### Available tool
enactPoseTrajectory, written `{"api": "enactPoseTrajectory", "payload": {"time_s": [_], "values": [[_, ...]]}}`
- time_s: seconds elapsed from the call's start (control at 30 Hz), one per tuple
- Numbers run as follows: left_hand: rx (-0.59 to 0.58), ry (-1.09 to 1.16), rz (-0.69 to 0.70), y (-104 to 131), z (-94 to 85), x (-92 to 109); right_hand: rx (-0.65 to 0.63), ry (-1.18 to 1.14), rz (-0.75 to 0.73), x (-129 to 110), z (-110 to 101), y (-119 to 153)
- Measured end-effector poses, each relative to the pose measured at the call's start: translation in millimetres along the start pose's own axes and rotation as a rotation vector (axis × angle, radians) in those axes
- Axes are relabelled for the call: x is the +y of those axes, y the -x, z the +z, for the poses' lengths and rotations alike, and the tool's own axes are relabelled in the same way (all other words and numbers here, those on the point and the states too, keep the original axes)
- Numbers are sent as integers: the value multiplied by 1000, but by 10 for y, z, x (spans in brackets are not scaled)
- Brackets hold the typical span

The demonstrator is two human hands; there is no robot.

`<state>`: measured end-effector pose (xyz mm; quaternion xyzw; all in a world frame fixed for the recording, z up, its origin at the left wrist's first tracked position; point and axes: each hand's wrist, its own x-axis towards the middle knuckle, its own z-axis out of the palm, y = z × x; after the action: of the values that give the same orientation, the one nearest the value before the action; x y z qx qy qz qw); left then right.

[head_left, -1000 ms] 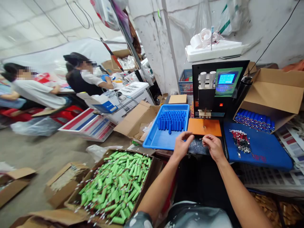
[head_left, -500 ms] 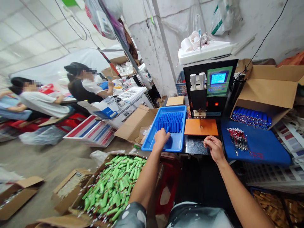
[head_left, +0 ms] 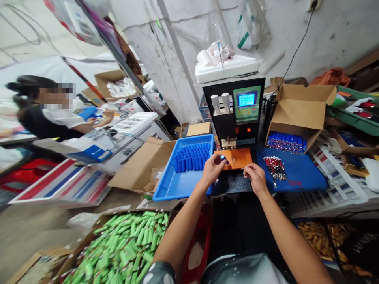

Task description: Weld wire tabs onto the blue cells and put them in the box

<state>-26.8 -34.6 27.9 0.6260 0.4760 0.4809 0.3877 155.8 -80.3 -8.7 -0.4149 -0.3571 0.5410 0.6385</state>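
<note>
This is a small workshop for assembling battery packs: a black machine point(head_left: 233, 114) with a lit screen stands at the work spot, beside a blue tray point(head_left: 170, 189) of upright blue cells point(head_left: 191, 157). Wrapped green packs point(head_left: 127, 248) fill a carton, and another person point(head_left: 56, 110) works nearby against rough, stained walls point(head_left: 189, 39).

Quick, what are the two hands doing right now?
Left hand: closed on a blue cylinder.
Right hand: fingertips pinched together; anything between them is too small to tell.

One blue tray point(head_left: 174, 185), one orange plate point(head_left: 244, 158), one screen point(head_left: 246, 99)
</note>
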Motion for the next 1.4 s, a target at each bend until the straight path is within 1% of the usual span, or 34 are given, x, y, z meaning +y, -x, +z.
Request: {"api": "enactPoseTrajectory", "payload": {"time_s": [0.03, 0.1, 0.17, 0.23, 0.33, 0.47, 0.7, 0.83, 0.97, 1.27, 1.4], "values": [[-20, 1, 5, -37, 83, -11, 28, 11, -11, -41, -11, -39], [-25, -57, 24, -100, 209, -47, 84, 26, -29, -124, -22, -127], [-5, -117, 48, -147, 281, -99, 119, 25, -32, -194, -11, -218], [27, -136, 67, -177, 314, -160, 131, 20, -19, -239, 25, -305], [58, -102, 75, -201, 332, -258, 113, 37, 9, -261, 122, -426], [45, -61, 55, -209, 351, -362, 79, 47, 57, -231, 280, -577], [37, 4, 64, -205, 369, -396, 64, 43, 100, -131, 445, -740], [69, 26, 72, -216, 373, -426, 43, 52, 84, -82, 487, -772], [73, 29, 77, -222, 372, -449, 38, 89, 48, -36, 502, -797], [56, 52, 56, -205, 376, -373, 42, 263, -67, 74, 485, -860], [61, 51, 56, -204, 377, -360, 42, 300, -96, 97, 485, -868]]}}
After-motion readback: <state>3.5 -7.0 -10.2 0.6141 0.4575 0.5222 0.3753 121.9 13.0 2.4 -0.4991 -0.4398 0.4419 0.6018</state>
